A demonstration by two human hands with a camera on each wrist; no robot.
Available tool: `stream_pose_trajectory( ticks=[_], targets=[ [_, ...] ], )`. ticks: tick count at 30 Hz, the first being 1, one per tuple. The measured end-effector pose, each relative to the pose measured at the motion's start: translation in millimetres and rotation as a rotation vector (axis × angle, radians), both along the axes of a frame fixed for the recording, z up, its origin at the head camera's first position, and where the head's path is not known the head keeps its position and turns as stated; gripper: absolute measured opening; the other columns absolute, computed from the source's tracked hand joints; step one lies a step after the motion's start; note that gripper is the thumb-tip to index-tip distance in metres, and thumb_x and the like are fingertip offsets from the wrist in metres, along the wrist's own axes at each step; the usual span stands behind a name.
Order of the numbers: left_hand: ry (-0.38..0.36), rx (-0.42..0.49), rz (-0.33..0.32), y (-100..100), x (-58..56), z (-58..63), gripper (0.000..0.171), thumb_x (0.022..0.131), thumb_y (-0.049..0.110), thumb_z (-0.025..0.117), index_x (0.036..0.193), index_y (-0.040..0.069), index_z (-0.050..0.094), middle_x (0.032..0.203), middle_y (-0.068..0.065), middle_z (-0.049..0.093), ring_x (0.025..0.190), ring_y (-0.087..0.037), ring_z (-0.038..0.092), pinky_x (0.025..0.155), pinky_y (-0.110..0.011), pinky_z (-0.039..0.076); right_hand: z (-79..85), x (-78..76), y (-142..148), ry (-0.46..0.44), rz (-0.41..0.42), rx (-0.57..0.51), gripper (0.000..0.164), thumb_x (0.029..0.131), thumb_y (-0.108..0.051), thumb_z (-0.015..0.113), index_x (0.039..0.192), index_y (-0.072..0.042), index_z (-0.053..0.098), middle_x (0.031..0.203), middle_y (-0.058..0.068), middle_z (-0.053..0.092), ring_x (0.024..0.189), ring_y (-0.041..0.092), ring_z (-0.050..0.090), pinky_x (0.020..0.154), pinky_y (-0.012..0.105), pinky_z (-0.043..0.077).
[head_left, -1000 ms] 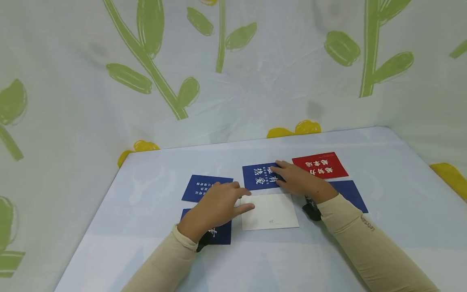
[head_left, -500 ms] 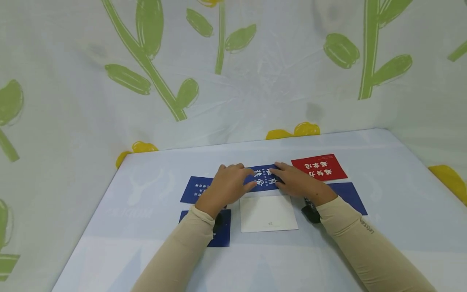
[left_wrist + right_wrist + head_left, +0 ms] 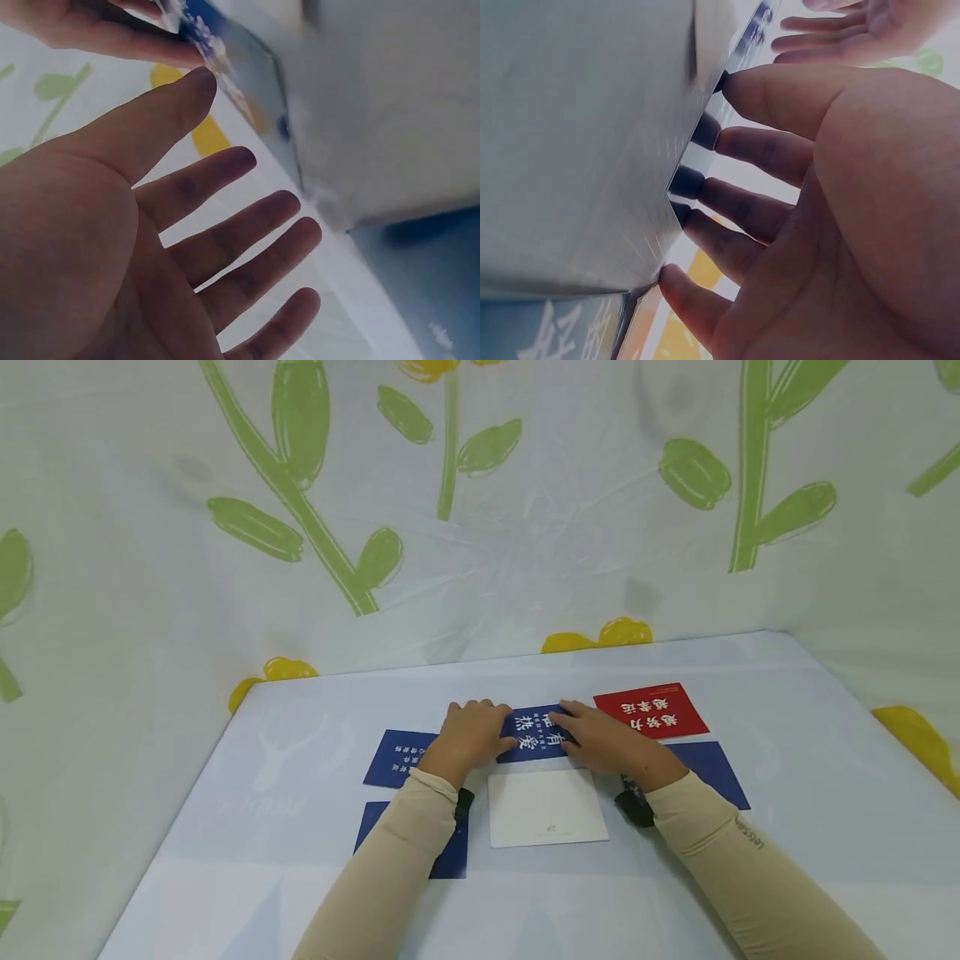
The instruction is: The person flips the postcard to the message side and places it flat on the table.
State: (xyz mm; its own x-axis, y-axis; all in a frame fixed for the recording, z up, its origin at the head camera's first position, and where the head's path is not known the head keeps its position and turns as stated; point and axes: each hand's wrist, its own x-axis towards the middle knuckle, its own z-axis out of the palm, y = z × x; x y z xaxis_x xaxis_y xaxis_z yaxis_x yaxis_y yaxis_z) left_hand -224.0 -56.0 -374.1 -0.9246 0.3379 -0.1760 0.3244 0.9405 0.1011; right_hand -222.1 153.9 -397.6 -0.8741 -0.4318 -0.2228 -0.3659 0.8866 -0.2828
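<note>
A blue card (image 3: 534, 737) with white characters lies flat at the back middle of the table. My left hand (image 3: 469, 739) is at its left edge, thumb and fingers spread; in the left wrist view the left hand (image 3: 180, 225) shows nothing in its palm. On the card's right side, my right hand (image 3: 609, 742) rests its fingertips. The right wrist view shows the right hand (image 3: 810, 195) with fingertips touching a glossy surface along its edge. Just in front of the blue card lies a white card (image 3: 547, 810) with a small mark near its lower edge.
A red card (image 3: 652, 712) lies at the back right, with another blue card (image 3: 712, 777) partly under my right wrist. Two more blue cards, an upper one (image 3: 390, 760) and a lower one (image 3: 452, 857), lie left, partly covered by my left arm. A leaf-patterned cloth (image 3: 525, 552) rises behind the table (image 3: 247, 827).
My left hand has moved forward and right from the left cards to the left edge of the back middle blue card. My right hand has stayed on that card's right side.
</note>
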Motion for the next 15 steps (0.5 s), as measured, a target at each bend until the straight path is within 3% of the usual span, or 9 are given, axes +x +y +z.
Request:
stream_pose_trajectory(
  ticks=[7, 15],
  targets=[
    [0.006, -0.018, 0.003, -4, -1.3, -13.1, 0.055, 0.095, 0.043, 0.066, 0.143, 0.018, 0.056, 0.144, -0.006, 0.059, 0.136, -0.030, 0.051, 0.114, -0.056, 0.036, -4.6, 2.6, -3, 0.017, 0.006, 0.005, 0.062, 0.097, -0.025, 0.065, 0.153, -0.014, 0.042, 0.160, 0.019, 0.034, 0.146, 0.042, 0.034, 0.109, 0.055, 0.042],
    [0.007, 0.017, -0.023, -5, -9.5, -13.5, 0.057, 0.092, 0.040, 0.071, 0.143, 0.018, 0.056, 0.146, -0.005, 0.057, 0.136, -0.030, 0.050, 0.112, -0.055, 0.039, -2.9, -2.7, 1, 0.015, 0.001, 0.009, 0.062, 0.098, -0.024, 0.064, 0.154, -0.014, 0.040, 0.161, 0.019, 0.031, 0.148, 0.041, 0.032, 0.111, 0.055, 0.040]
  ],
)
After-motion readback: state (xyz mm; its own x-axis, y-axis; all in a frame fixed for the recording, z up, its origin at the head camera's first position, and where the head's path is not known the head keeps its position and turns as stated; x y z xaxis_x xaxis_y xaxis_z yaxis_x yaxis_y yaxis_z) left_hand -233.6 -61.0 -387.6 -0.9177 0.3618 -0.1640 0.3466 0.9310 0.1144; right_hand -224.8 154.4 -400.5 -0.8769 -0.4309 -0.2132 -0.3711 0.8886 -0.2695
